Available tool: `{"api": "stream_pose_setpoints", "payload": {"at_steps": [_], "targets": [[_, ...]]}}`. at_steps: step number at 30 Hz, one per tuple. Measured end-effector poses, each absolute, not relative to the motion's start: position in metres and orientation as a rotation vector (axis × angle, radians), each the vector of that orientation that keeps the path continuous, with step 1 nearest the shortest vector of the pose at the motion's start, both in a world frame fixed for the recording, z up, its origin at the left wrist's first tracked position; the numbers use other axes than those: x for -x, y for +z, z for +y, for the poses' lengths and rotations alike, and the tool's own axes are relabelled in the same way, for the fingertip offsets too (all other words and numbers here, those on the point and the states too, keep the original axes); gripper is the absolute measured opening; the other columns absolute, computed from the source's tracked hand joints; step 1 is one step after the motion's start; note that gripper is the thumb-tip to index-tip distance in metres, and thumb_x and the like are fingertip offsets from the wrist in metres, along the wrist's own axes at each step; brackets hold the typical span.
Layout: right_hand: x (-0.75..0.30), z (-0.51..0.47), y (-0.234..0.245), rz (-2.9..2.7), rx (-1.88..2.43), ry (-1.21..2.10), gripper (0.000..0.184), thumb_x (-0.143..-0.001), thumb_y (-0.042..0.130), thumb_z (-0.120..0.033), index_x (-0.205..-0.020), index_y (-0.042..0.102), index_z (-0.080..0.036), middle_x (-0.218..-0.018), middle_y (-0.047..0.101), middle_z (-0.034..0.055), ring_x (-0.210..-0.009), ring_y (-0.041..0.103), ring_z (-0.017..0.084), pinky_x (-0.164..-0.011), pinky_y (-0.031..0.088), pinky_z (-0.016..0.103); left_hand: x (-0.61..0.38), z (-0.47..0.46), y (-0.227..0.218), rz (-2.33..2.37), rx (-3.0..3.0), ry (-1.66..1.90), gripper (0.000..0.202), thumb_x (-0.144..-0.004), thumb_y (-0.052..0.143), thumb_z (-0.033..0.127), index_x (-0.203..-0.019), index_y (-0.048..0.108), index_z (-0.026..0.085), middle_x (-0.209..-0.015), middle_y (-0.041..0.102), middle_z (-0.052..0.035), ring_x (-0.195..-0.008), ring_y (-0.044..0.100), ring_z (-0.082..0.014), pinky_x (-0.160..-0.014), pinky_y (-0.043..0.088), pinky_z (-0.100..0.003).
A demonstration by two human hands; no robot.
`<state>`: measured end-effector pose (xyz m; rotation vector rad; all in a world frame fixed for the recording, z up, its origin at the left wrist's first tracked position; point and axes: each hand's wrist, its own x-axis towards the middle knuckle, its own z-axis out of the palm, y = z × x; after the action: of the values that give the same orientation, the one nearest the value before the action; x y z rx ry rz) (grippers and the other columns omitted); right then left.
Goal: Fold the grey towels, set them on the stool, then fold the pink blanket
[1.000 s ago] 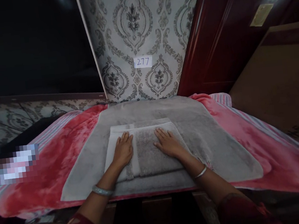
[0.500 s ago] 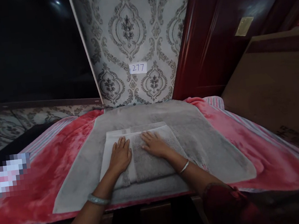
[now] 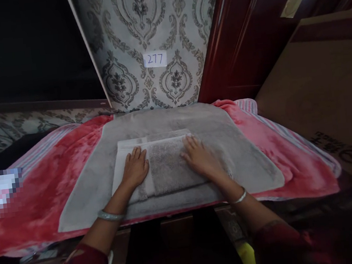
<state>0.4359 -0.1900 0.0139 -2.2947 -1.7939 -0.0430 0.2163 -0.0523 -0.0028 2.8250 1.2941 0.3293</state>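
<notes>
A folded grey towel (image 3: 170, 170) with a pale band along its left side lies flat in the middle of the view. My left hand (image 3: 135, 167) rests palm down on the pale band, its fingers stretched toward the far edge. On the towel's right part lies my right hand (image 3: 199, 155), palm down with fingers spread and slightly blurred. Neither hand grasps anything. Beneath the towel is a larger smooth grey cloth (image 3: 249, 157), spread out flat.
A red and pink blanket (image 3: 81, 168) with striped edges covers the surface under the grey cloth. Behind stand a patterned wall with a paper label (image 3: 155, 59) and a dark screen (image 3: 27, 51) at left. A large cardboard box (image 3: 320, 90) is at right.
My right hand has slid to the right across the towel, toward its right edge. My left hand stays on the pale band. The camera view has tipped downward.
</notes>
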Motion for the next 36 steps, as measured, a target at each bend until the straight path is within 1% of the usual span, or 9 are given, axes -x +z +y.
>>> {"api": "stream_pose_setpoints", "payload": {"at_steps": [4,9,16,21,24,27,29,33,36], "targets": [[-0.388,-0.221,-0.009,-2.115,1.980,-0.087,0.069,-0.100,0.042,-0.054,-0.157,0.031,-0.017,-0.163,0.025,0.0111,-0.152,0.016,0.027,-0.122,0.017,0.053,-0.216,-0.051,-0.005,1.297,-2.835,0.355,0.056,-0.096,0.036,0.026,-0.147,0.045,0.007,-0.159,0.035,-0.0193,-0.151,0.026,-0.0307,-0.121,0.024,-0.052],[-0.420,-0.253,-0.033,-2.051,2.021,-0.133,0.084,-0.091,0.058,-0.058,-0.157,0.031,-0.014,-0.161,0.029,0.0158,-0.150,0.022,0.031,-0.120,0.021,0.055,-0.216,-0.051,-0.004,1.305,-2.828,0.308,0.057,-0.096,0.034,0.026,-0.148,0.044,0.006,-0.160,0.032,-0.0194,-0.152,0.023,-0.0302,-0.122,0.022,-0.051],[-0.459,-0.277,-0.057,-1.874,1.884,-0.270,0.081,-0.094,0.055,-0.047,-0.161,0.018,-0.020,-0.160,0.035,0.0129,-0.150,0.024,0.028,-0.116,0.032,0.053,-0.216,-0.050,0.001,1.320,-2.782,0.294,0.055,-0.096,0.037,0.027,-0.149,0.044,0.010,-0.161,0.032,-0.0179,-0.152,0.023,-0.0295,-0.122,0.021,-0.050],[-0.455,-0.277,-0.067,-1.848,1.784,-0.346,0.077,-0.096,0.053,-0.049,-0.160,0.021,-0.021,-0.158,0.038,0.0126,-0.149,0.027,0.027,-0.117,0.033,0.051,-0.182,-0.037,-0.005,1.484,-2.626,0.434,0.058,-0.093,0.047,0.033,-0.145,0.047,0.009,-0.158,0.034,-0.0226,-0.148,0.031,-0.0345,-0.118,0.031,-0.051],[-0.456,-0.276,-0.070,-1.853,1.810,-0.345,0.075,-0.097,0.052,-0.049,-0.159,0.024,-0.019,-0.157,0.039,0.0140,-0.149,0.027,0.027,-0.118,0.032,0.051,-0.155,-0.031,-0.015,1.480,-2.388,0.608,0.061,-0.088,0.051,0.031,-0.144,0.048,0.007,-0.153,0.044,-0.0232,-0.142,0.041,-0.0337,-0.116,0.034,-0.050],[-0.458,-0.275,-0.073,-1.850,1.828,-0.360,0.073,-0.097,0.049,-0.049,-0.158,0.026,-0.018,-0.156,0.040,0.0150,-0.148,0.028,0.028,-0.118,0.032,0.052,-0.138,-0.031,-0.024,1.322,-2.088,0.899,0.062,-0.082,0.056,0.030,-0.141,0.052,0.013,-0.142,0.057,-0.0166,-0.133,0.052,-0.0300,-0.113,0.039,-0.047],[-0.459,-0.275,-0.075,-1.856,1.831,-0.372,0.072,-0.097,0.048,-0.050,-0.158,0.028,-0.018,-0.155,0.041,0.0153,-0.148,0.029,0.029,-0.117,0.032,0.052,-0.131,-0.034,-0.026,1.241,-1.839,1.013,0.064,-0.080,0.059,0.033,-0.141,0.052,0.017,-0.131,0.065,-0.0129,-0.120,0.061,-0.0276,-0.104,0.048,-0.044],[-0.463,-0.277,-0.082,-1.880,1.782,-0.447,0.069,-0.099,0.045,-0.050,-0.157,0.028,-0.017,-0.155,0.042,0.0150,-0.147,0.032,0.028,-0.117,0.033,0.051,-0.123,-0.045,-0.027,1.182,-1.433,1.012,0.081,-0.073,0.072,0.041,-0.145,0.045,0.014,-0.110,0.068,-0.0106,-0.093,0.067,-0.0228,-0.082,0.054,-0.035],[-0.469,-0.277,-0.090,-1.891,1.741,-0.510,0.069,-0.098,0.043,-0.050,-0.157,0.027,-0.017,-0.155,0.042,0.0147,-0.146,0.034,0.029,-0.115,0.036,0.051,-0.118,-0.055,-0.027,1.002,-1.313,1.017,0.086,-0.065,0.082,0.040,-0.140,0.049,0.013,-0.114,0.067,-0.0115,-0.098,0.065,-0.0240,-0.085,0.052,-0.034]]}}
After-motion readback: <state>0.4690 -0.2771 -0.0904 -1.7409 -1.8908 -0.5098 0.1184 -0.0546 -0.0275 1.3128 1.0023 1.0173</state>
